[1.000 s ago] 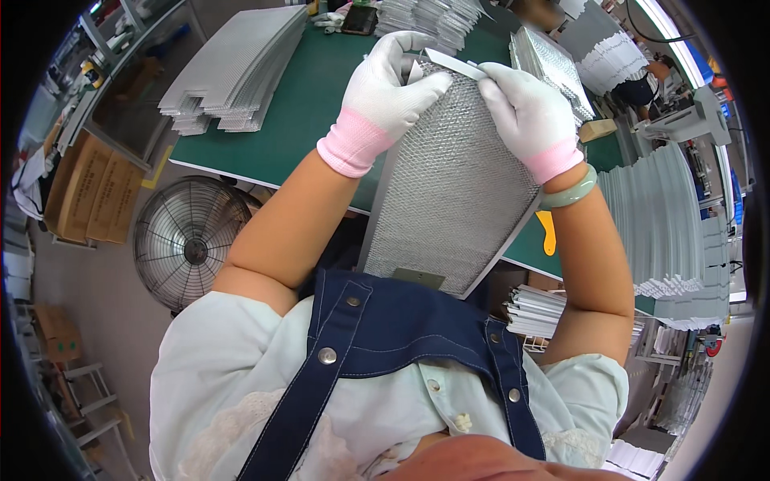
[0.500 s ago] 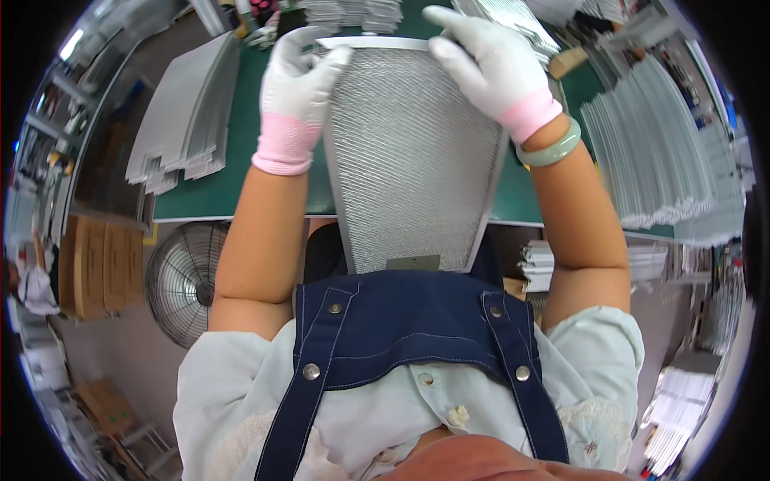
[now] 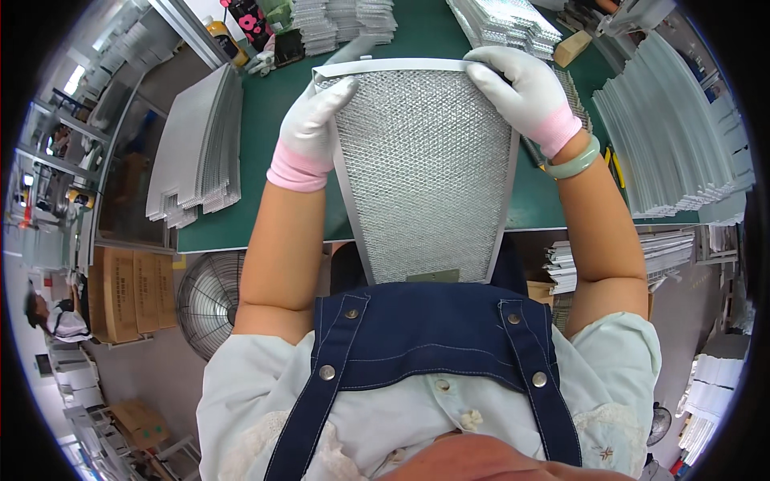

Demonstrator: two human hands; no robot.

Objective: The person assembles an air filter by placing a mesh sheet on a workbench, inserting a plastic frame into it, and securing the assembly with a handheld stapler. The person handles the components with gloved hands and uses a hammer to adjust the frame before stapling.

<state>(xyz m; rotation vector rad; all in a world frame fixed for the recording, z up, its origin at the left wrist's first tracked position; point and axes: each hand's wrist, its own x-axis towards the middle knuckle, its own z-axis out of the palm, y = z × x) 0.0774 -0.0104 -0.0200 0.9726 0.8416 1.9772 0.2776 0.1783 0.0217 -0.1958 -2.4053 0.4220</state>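
Note:
A framed metal mesh filter stands tilted in front of me, its lower end against my apron and its far end over the green bench. A small metal plate sits at its lower edge. My left hand, in a white glove with a pink cuff, holds the far left corner. Its thumb lies over the front, and its blurred fingers reach past the top strip. At the far right corner, my gloved right hand is closed on the frame, thumb on the front and fingers along the top edge.
Stacks of flat metal panels stand on the green bench, at the left and the right. More mesh pieces lie at the back, near a wooden block. Below left are a fan and cardboard boxes.
My right hand, earlier lifted with its fingers apart, has come down onto the filter's far right corner. My left hand stays at the far left corner. The whole view has shifted.

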